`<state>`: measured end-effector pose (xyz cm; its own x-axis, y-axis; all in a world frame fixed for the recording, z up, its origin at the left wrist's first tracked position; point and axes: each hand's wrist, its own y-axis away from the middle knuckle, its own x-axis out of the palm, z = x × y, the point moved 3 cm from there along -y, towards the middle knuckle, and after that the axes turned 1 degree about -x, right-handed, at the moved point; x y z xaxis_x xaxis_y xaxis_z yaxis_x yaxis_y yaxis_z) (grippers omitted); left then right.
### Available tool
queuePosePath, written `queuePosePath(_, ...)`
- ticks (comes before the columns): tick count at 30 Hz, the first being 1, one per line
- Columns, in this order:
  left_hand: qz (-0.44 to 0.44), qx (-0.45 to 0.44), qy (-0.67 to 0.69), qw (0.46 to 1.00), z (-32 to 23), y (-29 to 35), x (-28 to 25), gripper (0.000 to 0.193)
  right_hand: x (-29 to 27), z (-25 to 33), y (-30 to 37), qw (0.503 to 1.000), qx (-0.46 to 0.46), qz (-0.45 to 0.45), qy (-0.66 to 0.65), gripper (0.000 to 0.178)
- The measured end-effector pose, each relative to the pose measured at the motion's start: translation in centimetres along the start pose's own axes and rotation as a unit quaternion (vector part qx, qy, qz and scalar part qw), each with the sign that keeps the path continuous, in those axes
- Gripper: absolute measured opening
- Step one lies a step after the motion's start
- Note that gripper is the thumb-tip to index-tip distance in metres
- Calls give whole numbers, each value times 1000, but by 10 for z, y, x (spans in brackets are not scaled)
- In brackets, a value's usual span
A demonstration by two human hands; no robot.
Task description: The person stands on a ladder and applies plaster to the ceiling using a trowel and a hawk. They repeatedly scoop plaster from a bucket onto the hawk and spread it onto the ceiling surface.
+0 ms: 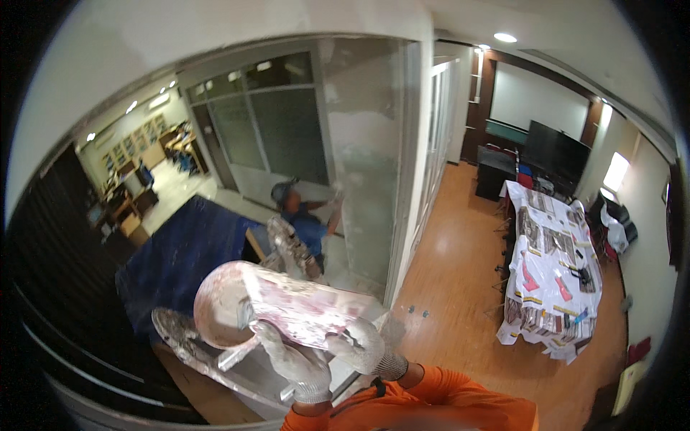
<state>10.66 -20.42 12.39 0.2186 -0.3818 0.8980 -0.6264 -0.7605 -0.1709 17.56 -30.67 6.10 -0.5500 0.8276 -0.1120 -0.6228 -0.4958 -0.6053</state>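
A pinkish-white bucket (302, 305), smeared with plaster, lies tilted on its side in front of me, its round mouth turned left. My right hand (359, 346), in a grey-white knitted glove, grips its lower side near the right end. My left hand (291, 363), gloved alike, is closed by the rim of the mouth. A small grey flat piece (246, 313) shows at its fingertips inside the bucket; whether the hand holds it is unclear. A pale straight bar (241, 352) sticks out beside that hand, partly hidden under it.
Plaster-caked boards (180, 332) stand below the bucket. Beyond, a person in blue (305, 219) reaches to a grey wall panel (366, 165). A dark blue sheet (183, 251) lies left. At right, a cloth-covered table (535, 269) stands on a wooden floor (449, 258).
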Motion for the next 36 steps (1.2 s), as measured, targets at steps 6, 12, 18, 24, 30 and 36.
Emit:
queuePosePath(6, 58, -45, -192, 979, 34, 4, -10, 20, -72, 16, -11, 968, 141, -90, -189, 30)
queuePosePath(12, 73, -113, -126, 983, 81, 19, -14, 17, -67, 20, 0, 959, 82, -156, -222, 34)
queuePosePath(18, 87, -106, -220, 966, 93, 26, -20, 22, -56, 14, -9, 977, 113, -117, -137, 28)
queuePosePath(24, 149, -15, -354, 923, 27, -7, -6, 11, -119, 24, -67, 942, -178, -183, 217, 33)
queuePosePath(30, 23, 324, -614, 719, -118, -86, -45, 24, -254, 72, -159, 895, -319, -289, -117, 31)
queuePosePath(36, -62, 365, -671, 642, -178, -108, -83, 40, -351, 135, -265, 838, -366, -405, 8, 25)
